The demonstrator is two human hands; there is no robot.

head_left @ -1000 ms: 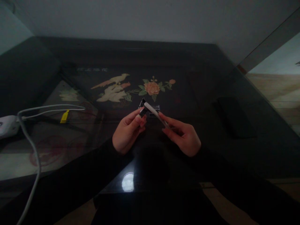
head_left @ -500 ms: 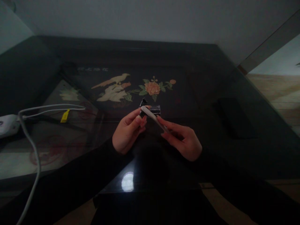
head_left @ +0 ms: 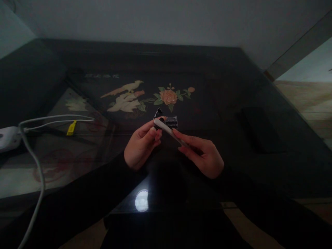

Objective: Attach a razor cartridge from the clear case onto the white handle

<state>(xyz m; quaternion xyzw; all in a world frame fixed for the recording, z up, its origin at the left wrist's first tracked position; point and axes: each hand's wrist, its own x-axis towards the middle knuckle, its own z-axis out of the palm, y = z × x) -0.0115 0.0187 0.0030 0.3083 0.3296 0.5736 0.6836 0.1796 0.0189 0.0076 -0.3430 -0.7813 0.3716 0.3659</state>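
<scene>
Far left of the hands, a smooth white cable (head_left: pixel 33 159) curves over the glossy dark glass surface (head_left: pixel 233 103). The left hand (head_left: pixel 140 145) pinches a small black object (head_left: pixel 157 125), too dim to identify. The right hand (head_left: pixel 203 155) grips a slim white stick (head_left: pixel 167 130) whose tip meets it. Writing above the inlaid bird is illegible.

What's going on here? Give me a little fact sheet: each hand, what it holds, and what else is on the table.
left hand: pinches a small dark piece at its fingertips
right hand: holds a thin white stick, whose tip meets the dark piece
small clear case: on the table just beyond the hands
table: dark and glossy, with bird and flower inlay
white cable: at far left, running from a white device
yellow tag: beside the cable
lighting: dim, fine detail unclear
</scene>
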